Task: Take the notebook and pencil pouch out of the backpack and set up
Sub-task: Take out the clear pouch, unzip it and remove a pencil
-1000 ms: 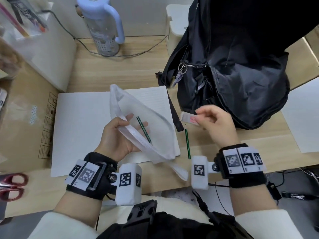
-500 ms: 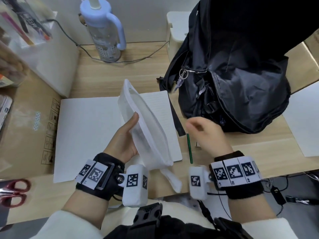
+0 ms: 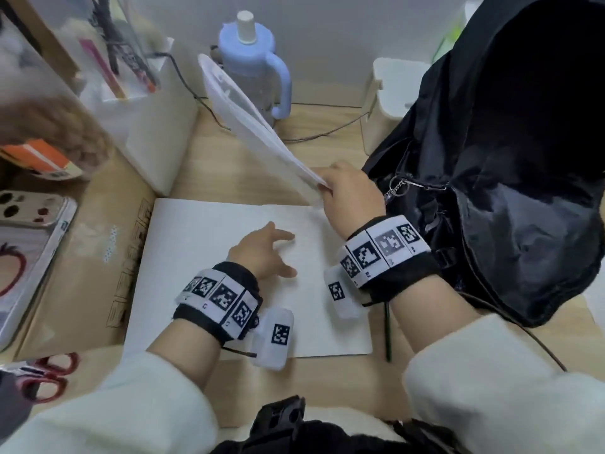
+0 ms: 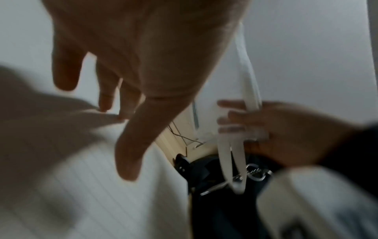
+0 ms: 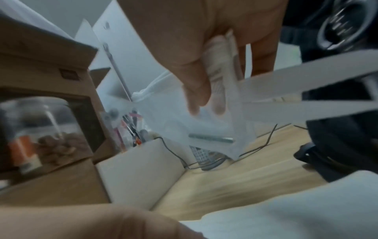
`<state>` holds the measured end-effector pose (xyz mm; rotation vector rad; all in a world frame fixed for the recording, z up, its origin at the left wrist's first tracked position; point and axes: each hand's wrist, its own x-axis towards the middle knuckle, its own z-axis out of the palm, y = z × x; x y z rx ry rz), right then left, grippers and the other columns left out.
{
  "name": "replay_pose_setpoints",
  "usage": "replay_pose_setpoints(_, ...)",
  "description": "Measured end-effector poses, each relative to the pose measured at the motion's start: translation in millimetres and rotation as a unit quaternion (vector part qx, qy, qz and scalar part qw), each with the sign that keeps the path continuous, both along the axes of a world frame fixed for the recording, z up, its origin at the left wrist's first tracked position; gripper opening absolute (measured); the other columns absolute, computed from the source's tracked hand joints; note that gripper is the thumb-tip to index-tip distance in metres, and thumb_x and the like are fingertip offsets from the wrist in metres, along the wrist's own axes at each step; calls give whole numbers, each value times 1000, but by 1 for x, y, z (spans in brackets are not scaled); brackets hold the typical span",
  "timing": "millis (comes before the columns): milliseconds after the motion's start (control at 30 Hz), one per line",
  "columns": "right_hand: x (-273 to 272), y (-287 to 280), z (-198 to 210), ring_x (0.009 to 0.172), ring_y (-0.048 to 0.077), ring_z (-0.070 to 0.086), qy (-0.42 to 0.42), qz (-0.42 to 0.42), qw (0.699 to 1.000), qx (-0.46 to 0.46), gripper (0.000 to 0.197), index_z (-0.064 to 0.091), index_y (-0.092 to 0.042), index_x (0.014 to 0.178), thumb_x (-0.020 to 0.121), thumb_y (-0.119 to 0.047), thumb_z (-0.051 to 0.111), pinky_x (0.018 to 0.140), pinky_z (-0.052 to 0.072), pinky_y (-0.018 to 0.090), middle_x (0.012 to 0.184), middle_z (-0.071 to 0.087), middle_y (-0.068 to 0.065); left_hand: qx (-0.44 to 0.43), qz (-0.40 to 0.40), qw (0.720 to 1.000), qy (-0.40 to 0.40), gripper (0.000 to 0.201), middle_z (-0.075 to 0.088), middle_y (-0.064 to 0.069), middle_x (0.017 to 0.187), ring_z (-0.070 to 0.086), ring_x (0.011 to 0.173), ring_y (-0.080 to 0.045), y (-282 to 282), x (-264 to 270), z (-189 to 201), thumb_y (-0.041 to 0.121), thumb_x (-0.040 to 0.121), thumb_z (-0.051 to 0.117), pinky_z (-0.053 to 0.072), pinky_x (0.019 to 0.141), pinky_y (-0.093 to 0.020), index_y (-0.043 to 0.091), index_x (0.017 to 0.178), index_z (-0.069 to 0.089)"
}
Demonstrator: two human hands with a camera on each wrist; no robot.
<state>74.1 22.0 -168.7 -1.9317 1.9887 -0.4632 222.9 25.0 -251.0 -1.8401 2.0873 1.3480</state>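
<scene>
The open notebook (image 3: 209,263) lies flat on the wooden desk, its lined pages (image 4: 98,194) showing. My left hand (image 3: 265,253) rests on it with fingers spread and holds nothing. My right hand (image 3: 347,191) grips one end of the white translucent pencil pouch (image 3: 252,126) and holds it in the air, slanting toward the back left. In the right wrist view the fingers (image 5: 196,84) pinch the pouch (image 5: 216,126), and a pencil shows inside it. The black backpack (image 3: 491,158) stands at the right. A green pencil (image 3: 388,332) lies on the desk beside the notebook.
A lilac water bottle (image 3: 255,60) stands at the back behind the pouch. A white box (image 3: 157,126), a cardboard box (image 3: 75,257) and a stationery holder fill the left. Red scissors (image 3: 49,375) lie at the front left. A cable (image 3: 327,132) runs along the back.
The pouch passed from my left hand to my right, which lifted it up and back. My left hand dropped onto the notebook. The eraser that my right hand held is out of sight.
</scene>
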Motion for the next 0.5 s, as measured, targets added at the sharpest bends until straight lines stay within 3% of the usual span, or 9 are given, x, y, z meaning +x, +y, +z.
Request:
replay_pose_setpoints(67,4,-27,-10,94,29,48,16,20,1000,6,42,62,-32,108,87,-3,41,67,38,37,96,51,9,-103,-50,987,-116,80,28,6,151,28,138,-25,-1,3,-1,33,62,82,27,104,-47,38,131,41)
replay_pose_setpoints(100,5,-38,-16,101,30,46,38,30,999,18,45,59,-33,114,86,-2,41,71,38,37,104,52,10,-121,-74,979,-148,88,20,5,154,17,143,-27,1,6,-5,35,61,82,23,106,-53,40,134,34)
replay_pose_setpoints(200,8,-63,-40,120,32,37,145,74,984,78,52,46,-32,128,85,-4,44,88,38,43,130,43,13,-66,-99,979,-166,110,-10,7,160,-15,146,-26,4,18,-22,38,64,80,4,107,-69,45,142,2)
replay_pose_setpoints(333,4,-68,-76,135,34,26,149,69,975,151,50,34,-23,137,89,-11,44,106,31,44,148,27,16,-32,-102,983,-146,115,-18,11,158,-22,144,-21,14,26,-34,41,64,80,1,104,-74,48,141,-5)
replay_pose_setpoints(433,-4,-60,-86,144,34,-2,185,111,956,197,76,16,-20,144,80,-7,56,118,12,42,156,0,18,-32,-109,983,-143,115,-19,11,158,-24,144,-21,21,26,-36,43,64,79,-1,103,-74,49,141,-7)
replay_pose_setpoints(500,-6,-56,-84,144,33,-12,173,119,953,217,87,11,-20,145,75,1,57,120,4,41,157,-10,16,-28,-109,983,-145,115,-20,11,158,-24,144,-21,21,25,-34,42,65,78,-1,103,-74,49,141,-8)
